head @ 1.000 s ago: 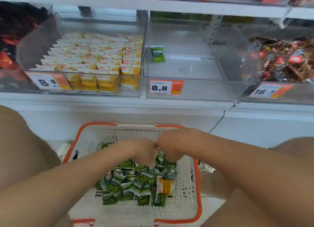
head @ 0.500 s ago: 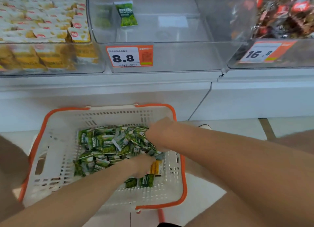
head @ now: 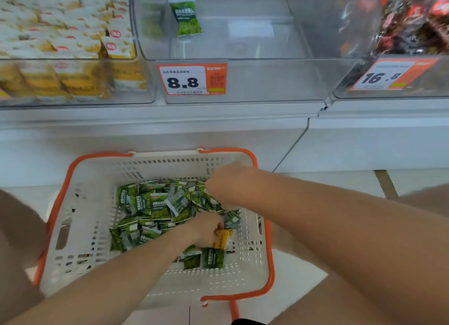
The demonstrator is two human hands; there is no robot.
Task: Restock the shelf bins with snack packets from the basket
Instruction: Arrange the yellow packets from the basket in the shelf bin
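A white basket with an orange rim point(head: 80, 227) stands on the floor below the shelf and holds several green snack packets point(head: 155, 205) and one yellow packet point(head: 224, 238). My left hand point(head: 206, 227) is down among the packets at the pile's near right, fingers curled into them. My right hand point(head: 228, 183) reaches into the pile's far right, fingers curled around green packets. Above, the clear middle bin point(head: 243, 81) with the 8.8 tag holds a single green packet point(head: 185, 16).
The left bin point(head: 73, 81) is full of yellow and white packets. The right bin point(head: 413, 16), tagged 16.8, holds dark red wrapped snacks. A white shelf base point(head: 170, 135) runs behind the basket. My knees flank the basket on the tiled floor.
The view tilted down and shifted, so the basket sits higher in frame. Both hands moved from the pile's top to its right side and dug deeper into the packets.
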